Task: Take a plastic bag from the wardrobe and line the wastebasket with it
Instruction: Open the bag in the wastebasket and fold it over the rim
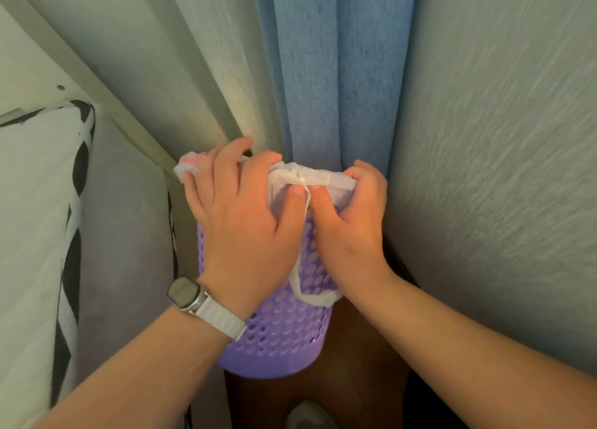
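A purple perforated wastebasket (284,335) stands on the dark floor below me. A thin white plastic bag (310,178) is bunched over its top, with a handle loop hanging down the near side. My left hand (242,215), with a watch on its wrist, grips the bag at the rim's left side, thumb pressed on the plastic. My right hand (349,222) pinches the bag beside it on the right. The basket's opening is hidden under my hands and the bag.
A blue curtain (336,73) hangs behind the basket, with pale curtain folds on both sides. A bed with a black-and-white patterned pillow (35,234) lies close on the left. A foot (303,415) shows on the floor at the bottom.
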A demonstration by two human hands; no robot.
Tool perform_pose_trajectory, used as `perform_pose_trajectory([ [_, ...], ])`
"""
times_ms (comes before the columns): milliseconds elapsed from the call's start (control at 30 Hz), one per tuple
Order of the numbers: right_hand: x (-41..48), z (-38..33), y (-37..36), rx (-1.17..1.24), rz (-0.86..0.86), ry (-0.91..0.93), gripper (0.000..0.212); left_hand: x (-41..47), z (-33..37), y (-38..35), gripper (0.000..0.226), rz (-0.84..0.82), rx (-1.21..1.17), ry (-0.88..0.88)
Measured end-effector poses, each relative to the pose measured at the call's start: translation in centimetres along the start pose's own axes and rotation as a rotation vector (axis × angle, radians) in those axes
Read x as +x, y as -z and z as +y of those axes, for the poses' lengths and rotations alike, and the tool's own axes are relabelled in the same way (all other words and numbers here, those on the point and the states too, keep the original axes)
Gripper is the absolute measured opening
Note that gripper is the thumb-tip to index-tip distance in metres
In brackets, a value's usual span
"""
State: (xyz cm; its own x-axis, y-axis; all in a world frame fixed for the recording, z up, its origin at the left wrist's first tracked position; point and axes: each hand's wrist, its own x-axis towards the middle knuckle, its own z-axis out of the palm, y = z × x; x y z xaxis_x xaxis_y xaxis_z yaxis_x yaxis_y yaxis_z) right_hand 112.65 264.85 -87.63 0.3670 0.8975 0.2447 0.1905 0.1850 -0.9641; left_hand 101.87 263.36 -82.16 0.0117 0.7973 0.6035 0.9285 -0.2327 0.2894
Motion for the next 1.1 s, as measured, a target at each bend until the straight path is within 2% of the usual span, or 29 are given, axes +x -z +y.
perform_pose_trajectory([
  [167,-0.6,-0.9,-0.8,-0.023,0.011,0.007,0.036,0.0,-0.1,-0.6,0.031,-0.003,-0.144,0.091],
  [333,-1.3,-1.1,-0.2,-0.054,-0.124,0.035,0.042,0.6,-2.9,-0.8,0.029,-0.079,-0.210,0.108],
  [433,-0.3,-0.7,1.3,-0.081,-0.125,0.157,0.039,1.2,-3.8,-0.5,0.031,-0.108,-0.298,0.126],
  [533,1.8,0.4,2.6,-0.177,-0.084,0.283,0.033,1.7,-4.1,-0.4,0.016,-0.108,-0.393,0.143],
  [667,2.3,0.3,2.6,-0.042,-0.064,0.094,0.023,1.5,-3.4,-0.5,0.014,-0.068,-0.464,0.140],
  [800,2.3,0.1,2.4,0.013,-0.039,0.070,0.031,1.2,-2.3,-0.3,0.012,-0.017,-0.488,0.164],
  [900,2.2,0.1,2.2,0.000,-0.035,0.072,0.038,1.0,-1.5,0.3,0.017,-0.014,-0.423,0.136],
  [1000,1.7,-0.3,1.8,-0.027,-0.048,0.067,0.039,0.6,-0.6,0.9,0.036,-0.041,-0.183,-0.011],
  [1100,1.3,-0.8,1.2,-0.051,-0.044,0.121,0.039,0.3,0.4,0.7,0.033,-0.067,-0.084,-0.094],
])
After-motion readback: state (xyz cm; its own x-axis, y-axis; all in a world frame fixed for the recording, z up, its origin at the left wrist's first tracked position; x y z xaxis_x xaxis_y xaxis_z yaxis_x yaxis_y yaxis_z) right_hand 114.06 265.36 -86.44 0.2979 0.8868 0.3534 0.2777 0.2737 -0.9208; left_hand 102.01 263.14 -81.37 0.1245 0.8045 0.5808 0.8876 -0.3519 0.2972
